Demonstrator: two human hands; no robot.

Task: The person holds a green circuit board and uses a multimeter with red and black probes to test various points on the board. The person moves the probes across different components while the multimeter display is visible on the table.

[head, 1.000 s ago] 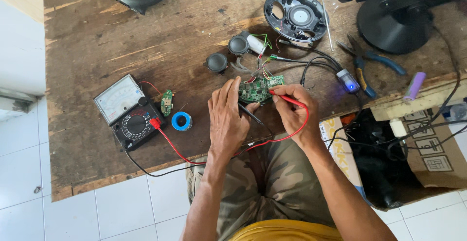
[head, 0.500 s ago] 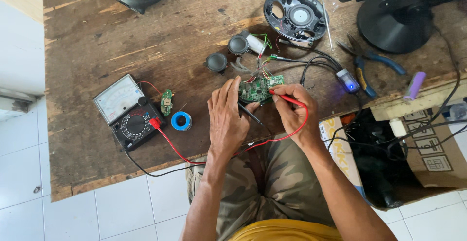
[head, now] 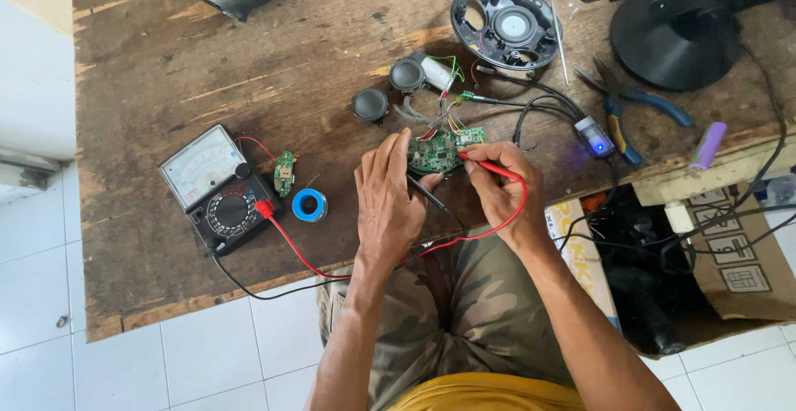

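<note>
While the right hand (head: 502, 191) pinches the red probe (head: 489, 166) onto the green circuit board (head: 439, 152) on the counter (head: 207, 71), the left hand (head: 388, 204) steadies it, gripping the black probe (head: 427, 195); the analog multimeter (head: 211, 187) sits wired nearby, so probing looks underway, unfinished.

You work on a rough, scarred brown wooden table (head: 166, 79); the small green circuit board (head: 439, 152) looks matt, the slim red plastic probe (head: 489, 165) smooth, the black plastic multimeter (head: 217, 189) glossy-faced.
</note>
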